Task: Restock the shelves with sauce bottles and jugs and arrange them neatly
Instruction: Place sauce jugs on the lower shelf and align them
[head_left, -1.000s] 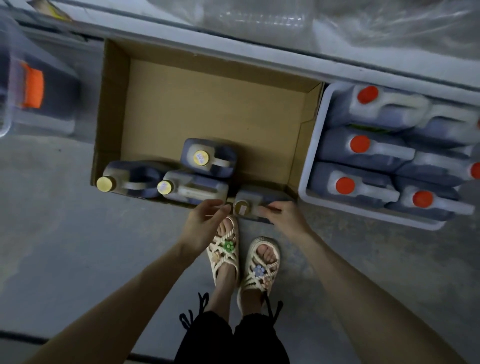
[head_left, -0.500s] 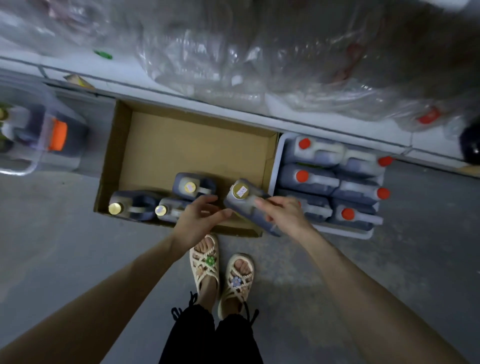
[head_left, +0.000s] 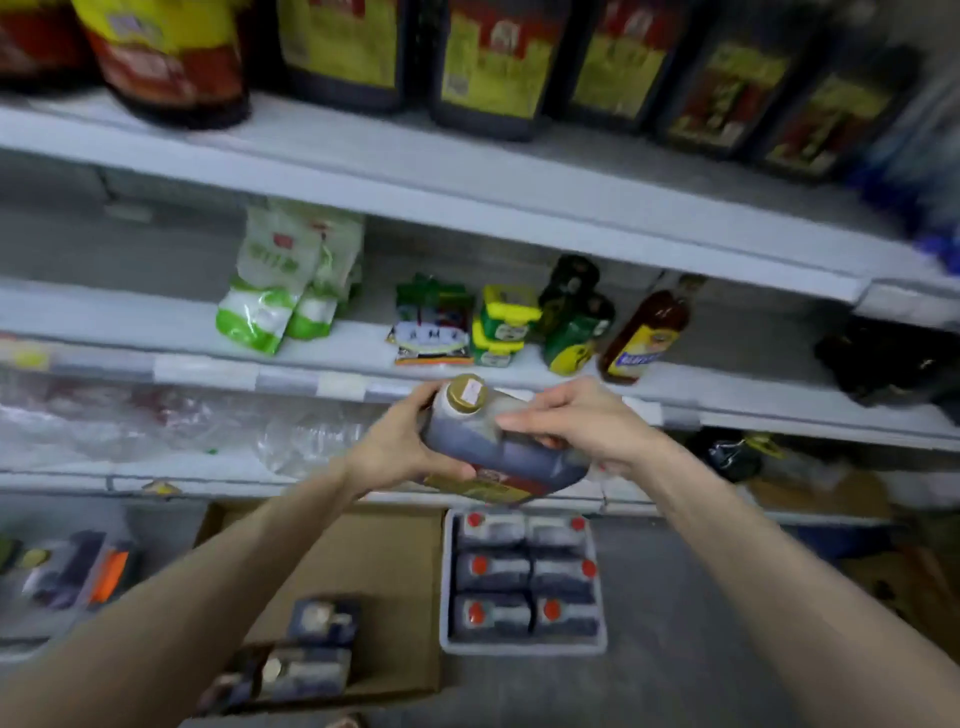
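I hold a dark sauce jug with a gold cap, tilted so the cap points up and toward the shelves. My left hand cups its left side and bottom. My right hand grips its handle side from the right. The jug hangs in front of the middle shelf edge. Below on the floor, a cardboard box holds three more gold-capped jugs. A white crate beside it holds several red-capped jugs.
The top shelf carries a row of large dark jugs with yellow-red labels. The middle shelf holds green-white bags, small packets, green bottles and a brown bottle. Clear plastic wrap lies on the lower shelf. A clear bin sits at lower left.
The jug has come up out of the cardboard box to middle-shelf height in both hands. My view has swung up from the floor to the shelves.
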